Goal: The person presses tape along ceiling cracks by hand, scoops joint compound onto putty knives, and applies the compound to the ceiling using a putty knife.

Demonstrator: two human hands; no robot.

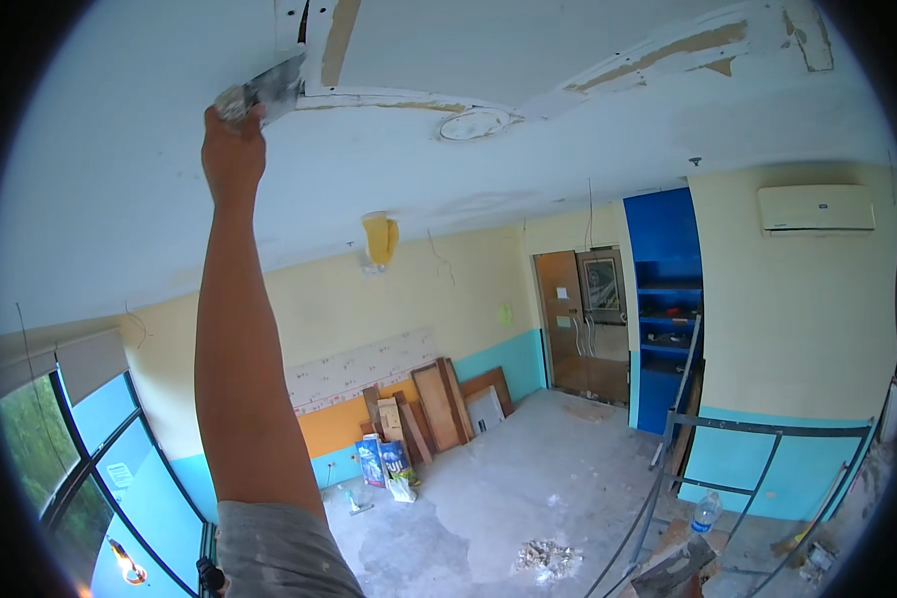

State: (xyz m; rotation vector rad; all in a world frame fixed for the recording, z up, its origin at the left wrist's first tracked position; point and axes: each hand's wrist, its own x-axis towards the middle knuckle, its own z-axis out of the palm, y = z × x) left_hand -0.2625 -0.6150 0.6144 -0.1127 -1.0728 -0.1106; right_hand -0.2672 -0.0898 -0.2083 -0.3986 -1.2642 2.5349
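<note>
Under a white, patched ceiling [488,50], the left hand [235,149] grips a grey, broad-bladed scraper [281,85], apparently metal, beside a narrow dark gap [303,24]. It should feel light, slightly springy, best held behind the blade. The right hand is out of view.

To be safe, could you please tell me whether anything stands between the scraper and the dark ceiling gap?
Nothing visible does: the left hand holds the scraper up at the ceiling, close by the dark gap; contact is unclear.
</note>
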